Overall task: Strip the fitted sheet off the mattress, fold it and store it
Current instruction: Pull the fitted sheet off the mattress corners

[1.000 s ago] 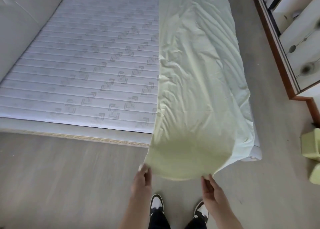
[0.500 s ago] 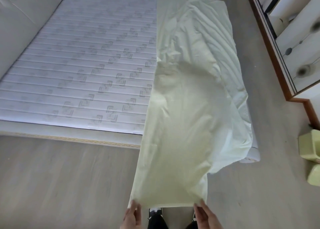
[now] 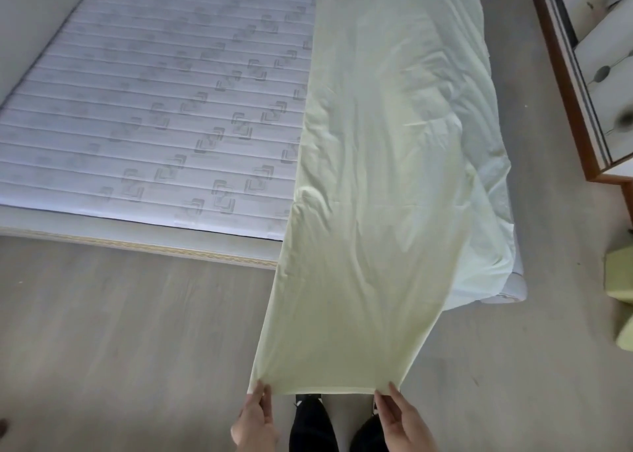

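The fitted sheet (image 3: pixel 376 211) is pale green, thin and softly creased, folded into a long strip. Its far part lies along the right side of the mattress (image 3: pixel 154 109); its near part is lifted off the bed and stretched taut over the floor (image 3: pixel 120 331) toward the person. The near edge runs almost straight between the two hands. Light shows through the raised cloth, which looks more yellow there. A looser, paler layer of it bunches along the right edge of the bed and hangs over the corner.

The left hand (image 3: pixel 255 417) pinches the near left corner between thumb and fingers. The right hand (image 3: pixel 402 417) pinches the near right corner the same way, fingers curled over the hem.

The bare mattress is white, quilted in narrow bands with a repeated grey square motif. It sits on a low bed base (image 3: pixel 137 239) with a woven tan trim along its front. The floor is grey wood-look planking. To the right stands a wood-framed cabinet (image 3: pixel 582 92); its contents are too blurred to tell. Near it, green cushions (image 3: pixel 620 280) rest on the floor.
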